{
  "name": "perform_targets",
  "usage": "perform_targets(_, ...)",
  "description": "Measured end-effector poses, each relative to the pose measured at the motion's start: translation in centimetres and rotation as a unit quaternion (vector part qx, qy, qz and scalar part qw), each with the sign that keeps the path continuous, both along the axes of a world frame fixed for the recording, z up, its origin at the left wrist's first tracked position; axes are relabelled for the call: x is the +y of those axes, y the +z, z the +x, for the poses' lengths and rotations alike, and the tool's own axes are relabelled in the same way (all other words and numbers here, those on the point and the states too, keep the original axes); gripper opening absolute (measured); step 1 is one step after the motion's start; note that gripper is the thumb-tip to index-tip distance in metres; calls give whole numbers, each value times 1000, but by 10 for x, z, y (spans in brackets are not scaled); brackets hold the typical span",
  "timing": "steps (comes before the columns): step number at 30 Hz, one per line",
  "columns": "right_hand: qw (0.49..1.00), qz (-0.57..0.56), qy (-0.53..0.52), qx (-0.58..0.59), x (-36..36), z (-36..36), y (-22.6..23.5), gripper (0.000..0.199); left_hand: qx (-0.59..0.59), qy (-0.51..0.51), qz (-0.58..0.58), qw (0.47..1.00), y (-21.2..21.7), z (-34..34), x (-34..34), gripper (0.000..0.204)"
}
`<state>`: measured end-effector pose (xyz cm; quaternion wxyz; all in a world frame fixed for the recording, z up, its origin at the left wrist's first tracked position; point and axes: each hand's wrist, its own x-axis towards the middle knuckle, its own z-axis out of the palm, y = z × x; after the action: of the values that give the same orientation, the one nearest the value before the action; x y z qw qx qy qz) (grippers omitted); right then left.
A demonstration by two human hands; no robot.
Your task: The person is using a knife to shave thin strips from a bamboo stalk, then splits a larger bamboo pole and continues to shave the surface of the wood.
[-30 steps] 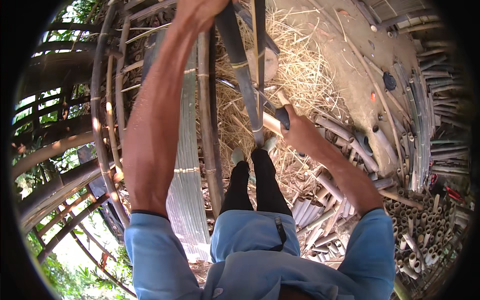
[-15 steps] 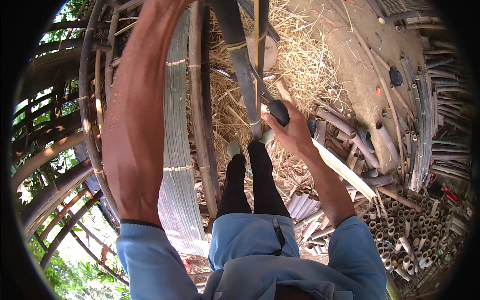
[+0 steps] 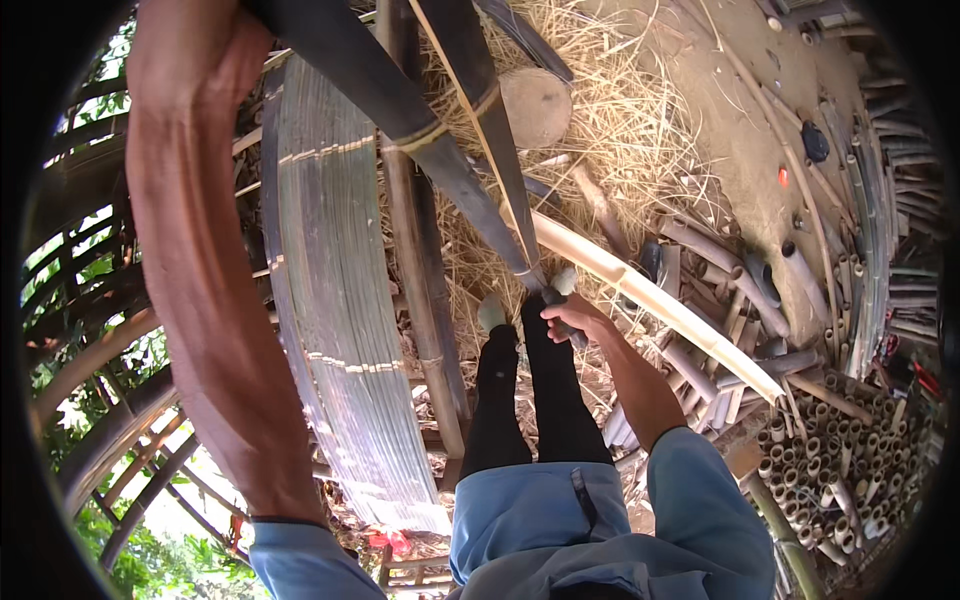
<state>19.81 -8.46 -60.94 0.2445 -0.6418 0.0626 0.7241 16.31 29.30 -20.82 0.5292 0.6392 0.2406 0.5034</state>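
A dark bamboo pole [image 3: 370, 85] is split lengthwise into two halves that spread apart in a V and meet near my legs. At the top left my left hand [image 3: 235, 45] is at the upper end of the left half, apparently gripping it; its fingers are largely cut off by the picture's edge. My right hand [image 3: 590, 318] is wrapped round the dark handle of a knife [image 3: 577, 338] at the narrow end of the split, just over my thigh. The blade is hidden at the bamboo.
A pale split bamboo length [image 3: 650, 295] slants down to the right. On the left lies a slatted bamboo panel [image 3: 335, 230] beside a railing pole [image 3: 430, 290]. Straw [image 3: 630, 130] surrounds a round wood block [image 3: 537, 108]. Cut bamboo tubes [image 3: 820, 460] are heaped at lower right.
The bamboo halves have spread wider, the left one swinging left with my left hand. My right hand and the knife have come down the pole, closer to my body.
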Motion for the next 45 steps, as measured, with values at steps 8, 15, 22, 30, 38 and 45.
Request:
perform_targets(8, 867, 96, 383, -305, 17, 1, 19, 38, 50, -17, 5, 999, 15, -12, -11, 15)
perform_targets(15, 833, 93, 454, -303, 13, 4, 14, 48, 47, 35, -83, 995, 25, -21, -18, 22)
perform_targets(22, 727, 82, 593, -337, 47, 33, 66, 22, 72, 9, -81, 994, 40, -24, -32, 18)
perform_targets(30, 820, 70, 475, -312, -14, 14, 111, 39, 30, -59, -50, 997, 23, -41, -24, 16)
perform_targets(38, 814, 274, 140, -493, -94, -15, 236, 44, 75, -29, -113, 990, 86, -73, -58, 21)
perform_targets(45, 735, 558, -149, -356, 120, 31, 355, 50, 77, -202, -95, 972, 107, -36, -104, 19)
